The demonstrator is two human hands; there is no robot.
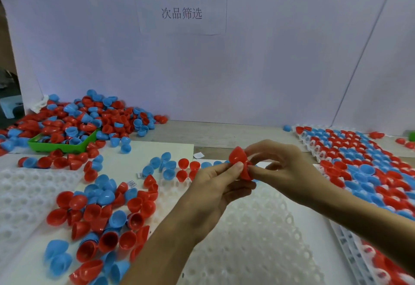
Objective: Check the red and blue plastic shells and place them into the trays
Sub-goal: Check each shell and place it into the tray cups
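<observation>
Table bears trays, shells (loose).

A desk runs up to a back wall that carries a paper sign at top centre. A large heap of shells lies at the far left, spilling into a bin. Nearer on the left, loose shells lie between a tray at the left edge and a central tray. A filled tray lies to the right. Above the central tray, the left hand and right hand meet on one shell.
</observation>
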